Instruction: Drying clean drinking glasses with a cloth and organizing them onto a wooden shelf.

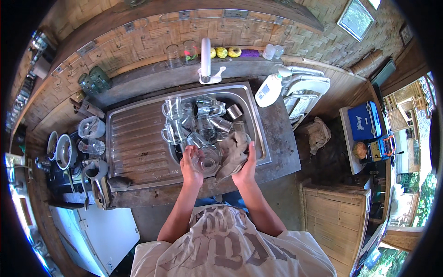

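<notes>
My left hand (191, 167) is closed around the side of a clear glass (208, 162), held over the near edge of the sink. A grey-brown cloth (234, 154) is bunched in my right hand (247, 167), against the glass's right side. Just beyond my hands, the steel sink basin (251, 124) is piled with glass mugs (173, 108), drinking glasses and a metal cup (234, 111). Some mugs lean over the basin's left rim. How far the cloth reaches into the glass cannot be made out.
A ribbed steel drainboard (140, 138) extends left of the basin. Behind stands a white faucet (206, 62); at right, a white bottle (268, 90) and stacked white chairs (304, 94). Pots (67, 152) and a container of utensils (92, 127) crowd the left. A blue cooler (363, 121) sits far right.
</notes>
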A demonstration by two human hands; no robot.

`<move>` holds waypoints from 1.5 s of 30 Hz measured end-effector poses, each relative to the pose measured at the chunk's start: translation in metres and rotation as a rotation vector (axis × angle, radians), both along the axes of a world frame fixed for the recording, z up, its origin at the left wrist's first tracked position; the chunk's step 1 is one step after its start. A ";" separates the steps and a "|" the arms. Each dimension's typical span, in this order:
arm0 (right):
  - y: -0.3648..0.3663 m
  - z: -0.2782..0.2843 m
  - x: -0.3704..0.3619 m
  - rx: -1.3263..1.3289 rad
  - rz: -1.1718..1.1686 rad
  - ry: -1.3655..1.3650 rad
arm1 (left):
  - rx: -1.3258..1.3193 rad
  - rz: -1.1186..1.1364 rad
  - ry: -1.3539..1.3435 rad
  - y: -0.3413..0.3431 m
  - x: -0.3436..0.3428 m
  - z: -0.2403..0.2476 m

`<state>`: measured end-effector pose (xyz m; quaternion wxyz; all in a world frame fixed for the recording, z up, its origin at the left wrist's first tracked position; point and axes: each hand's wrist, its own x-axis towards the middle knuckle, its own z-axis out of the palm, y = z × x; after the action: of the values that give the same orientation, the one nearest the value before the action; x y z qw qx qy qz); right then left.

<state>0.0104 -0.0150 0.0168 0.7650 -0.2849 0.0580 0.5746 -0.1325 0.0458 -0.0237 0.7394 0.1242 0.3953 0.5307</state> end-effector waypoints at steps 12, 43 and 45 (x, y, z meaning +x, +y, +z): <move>-0.077 0.012 0.017 -0.236 0.277 -0.802 | 0.397 0.166 0.529 0.009 0.107 -0.018; -0.091 -0.040 0.123 -0.036 0.617 -0.825 | -0.144 -0.035 0.244 -0.136 0.112 -0.052; -0.076 -0.044 0.107 -0.034 0.649 -0.829 | -0.157 -0.024 0.204 -0.149 0.101 -0.036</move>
<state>0.1176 -0.0909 -0.0271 0.5018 -0.5041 -0.3313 0.6199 -0.0319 -0.1029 -0.0595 0.7092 0.1240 0.5070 0.4739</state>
